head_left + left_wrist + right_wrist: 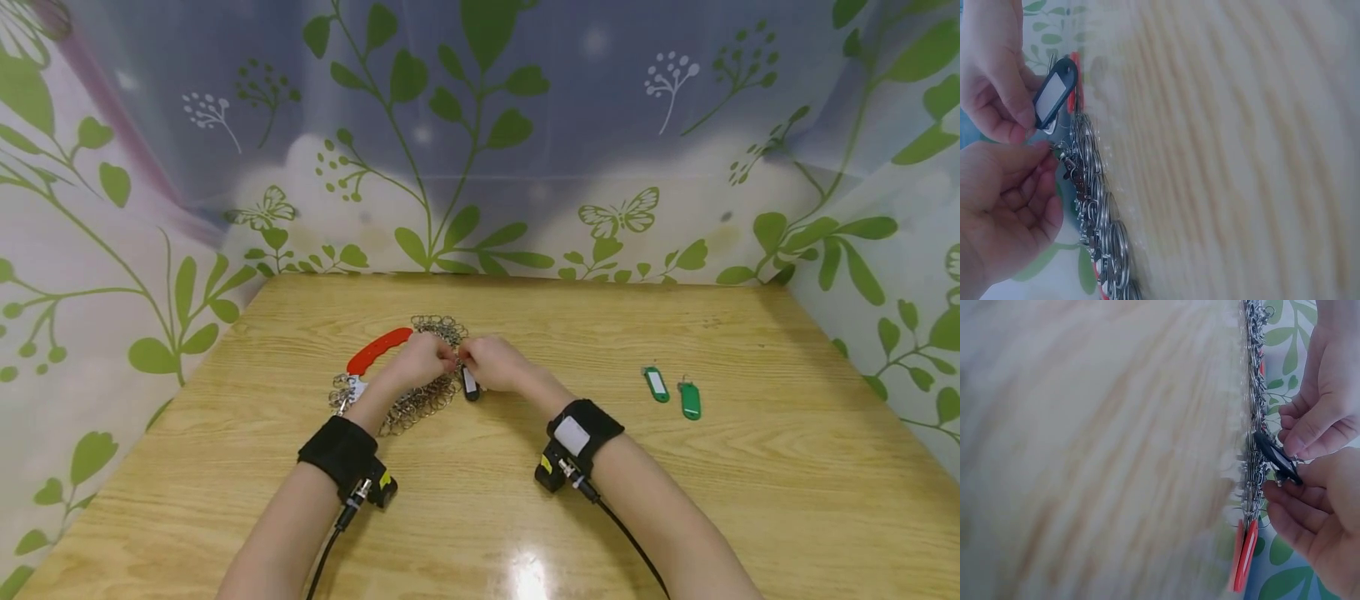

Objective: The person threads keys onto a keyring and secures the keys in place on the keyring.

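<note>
Over the table, the two hands nearly meet at their fingertips. With thumb and finger, the left hand point(423, 360) pinches a small metal ring point(1055, 147) at the edge of a large bunch of metal key rings point(420, 406). Just right of it, the right hand point(497, 364) pinches a black key tag point(470, 383) with a white label, by its ring end as far as I can see. The tag point(1056, 95) appears tilted in the left wrist view. Fingertips cover the exact join between ring and tag. Left of the hands lies a red handle point(378, 350), attached to the bunch.
Two green key tags, one with its white label point(656, 384) up and one plain green point(691, 401), lie on the right of the wooden table point(750, 500). Leaf-patterned cloth point(480, 208) rises behind and at both sides. Each wrist wears a black strap with a cable.
</note>
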Demonstrator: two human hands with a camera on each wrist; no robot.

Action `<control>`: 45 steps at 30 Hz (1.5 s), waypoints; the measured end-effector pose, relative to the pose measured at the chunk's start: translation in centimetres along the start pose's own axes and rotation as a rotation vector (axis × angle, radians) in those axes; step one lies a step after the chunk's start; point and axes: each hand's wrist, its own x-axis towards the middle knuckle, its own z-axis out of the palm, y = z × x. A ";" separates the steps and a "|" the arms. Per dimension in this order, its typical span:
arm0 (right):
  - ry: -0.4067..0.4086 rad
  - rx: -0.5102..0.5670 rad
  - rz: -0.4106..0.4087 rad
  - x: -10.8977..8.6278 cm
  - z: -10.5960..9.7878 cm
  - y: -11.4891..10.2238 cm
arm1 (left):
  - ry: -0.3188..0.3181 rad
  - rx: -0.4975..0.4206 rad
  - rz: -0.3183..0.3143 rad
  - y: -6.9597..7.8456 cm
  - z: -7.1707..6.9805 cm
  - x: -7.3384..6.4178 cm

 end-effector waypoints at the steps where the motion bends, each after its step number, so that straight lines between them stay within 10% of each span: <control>1: 0.002 -0.007 -0.007 0.0 0.0 0.0 | 0.004 -0.006 -0.014 0.0 0.0 0.0; 17: 0.034 0.111 0.066 -0.1 0.1 0.4 | -0.071 -0.096 -0.020 0.4 0.0 -0.3; 34: 0.033 0.100 0.008 -0.1 -0.2 0.5 | -0.017 -0.078 -0.021 0.3 -0.1 -0.4; 45: 0.023 0.497 0.247 -0.1 0.0 1.4 | -0.046 -0.071 0.025 0.5 -0.1 -0.4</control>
